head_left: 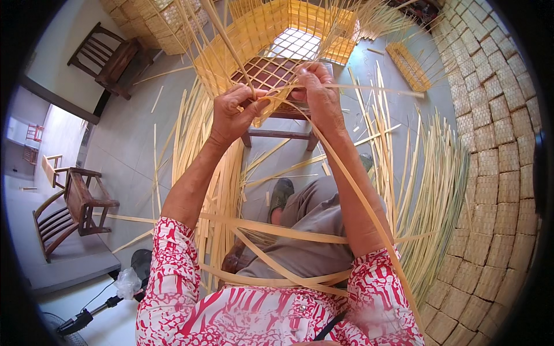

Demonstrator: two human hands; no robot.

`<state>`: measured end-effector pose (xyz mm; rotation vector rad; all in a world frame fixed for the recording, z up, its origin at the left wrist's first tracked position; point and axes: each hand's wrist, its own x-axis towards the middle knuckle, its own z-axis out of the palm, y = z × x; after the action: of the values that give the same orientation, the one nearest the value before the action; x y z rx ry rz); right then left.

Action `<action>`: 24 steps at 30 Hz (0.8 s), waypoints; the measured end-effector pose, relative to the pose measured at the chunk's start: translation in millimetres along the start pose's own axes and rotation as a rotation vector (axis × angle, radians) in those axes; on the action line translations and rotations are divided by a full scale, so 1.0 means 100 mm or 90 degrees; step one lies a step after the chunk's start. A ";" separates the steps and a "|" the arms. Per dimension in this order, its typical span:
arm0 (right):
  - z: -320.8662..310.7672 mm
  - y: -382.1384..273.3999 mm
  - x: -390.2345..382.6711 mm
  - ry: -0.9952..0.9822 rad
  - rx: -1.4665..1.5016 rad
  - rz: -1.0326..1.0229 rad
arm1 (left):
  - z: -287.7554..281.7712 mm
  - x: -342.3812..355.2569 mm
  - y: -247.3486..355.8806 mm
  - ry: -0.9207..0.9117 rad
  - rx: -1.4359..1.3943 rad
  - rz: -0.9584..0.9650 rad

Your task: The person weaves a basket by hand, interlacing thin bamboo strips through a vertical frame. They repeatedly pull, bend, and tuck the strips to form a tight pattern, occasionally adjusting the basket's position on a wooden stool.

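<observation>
A partly woven basket of yellow bamboo strips (226, 56), with an open lattice bottom and long loose ends, rests on a dark wooden stool (280, 135) in front of me. At its near edge, my left hand (234, 114) is closed, thumb and forefinger pinching a bamboo strip where several strips cross. My right hand (322, 98) is also closed, its fingertips on a strip at the same edge. A long bamboo strip (360, 193) runs from between the hands down past my right forearm. The exact crossing under my fingertips is partly hidden.
Loose bamboo strips (435, 190) lie piled on the right; more (216, 167) lie left of the stool. Several strips cross my lap. Stacked woven pieces (502, 167) line the right side. Wooden chairs (86, 196) stand at left. A small woven piece (408, 68) lies far right.
</observation>
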<state>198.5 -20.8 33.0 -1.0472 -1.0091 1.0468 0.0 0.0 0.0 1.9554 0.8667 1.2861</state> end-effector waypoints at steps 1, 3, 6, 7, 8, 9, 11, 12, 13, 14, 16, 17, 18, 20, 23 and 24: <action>0.02 0.03 -0.01 0.018 0.035 -0.016 | 0.01 0.00 0.00 0.004 -0.006 -0.001; 0.03 0.04 -0.02 0.053 0.086 -0.025 | 0.04 -0.01 0.00 0.013 -0.005 0.003; 0.03 -0.02 -0.03 0.087 0.156 0.022 | 0.06 -0.01 -0.02 0.026 0.016 0.019; 0.02 -0.06 -0.05 0.087 0.194 0.056 | 0.05 -0.01 -0.04 0.031 0.023 0.023; 0.03 -0.10 -0.06 0.087 0.233 0.091 | 0.04 0.00 -0.06 0.036 0.030 0.026; 0.02 -0.12 -0.08 0.096 0.252 0.111 | 0.04 0.00 -0.07 0.032 0.028 0.029; 0.00 -0.16 -0.11 0.114 0.292 0.153 | 0.04 0.02 -0.07 0.024 0.027 0.035; 0.02 -0.20 -0.12 0.129 0.310 0.180 | 0.03 0.02 -0.06 0.019 0.011 0.030; 0.00 -0.17 -0.13 0.127 0.347 0.186 | 0.03 0.02 -0.05 0.015 -0.005 0.025; -0.05 -0.14 -0.14 0.124 0.385 0.192 | 0.03 0.02 -0.05 0.010 -0.022 0.020; -0.05 -0.15 -0.16 0.136 0.442 0.213 | 0.00 0.03 -0.06 -0.008 -0.013 -0.007; -0.05 -0.18 -0.15 0.153 0.462 0.229 | -0.01 0.04 -0.06 -0.017 -0.008 -0.021; -0.05 -0.19 -0.16 0.170 0.483 0.244 | -0.03 0.06 -0.04 -0.035 -0.007 -0.031; -0.07 -0.15 -0.15 0.192 0.506 0.242 | -0.06 0.09 0.02 -0.069 -0.005 -0.051; -0.09 -0.16 -0.17 0.160 0.494 0.216 | -0.11 0.12 0.00 -0.110 0.010 -0.073; -0.11 -0.16 -0.17 0.122 0.473 0.191 | -0.13 0.13 0.00 -0.114 0.001 -0.079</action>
<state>209.0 -41.7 44.0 -0.6637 -0.2512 1.3871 -8.0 12.2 11.2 1.9514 0.8842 1.0224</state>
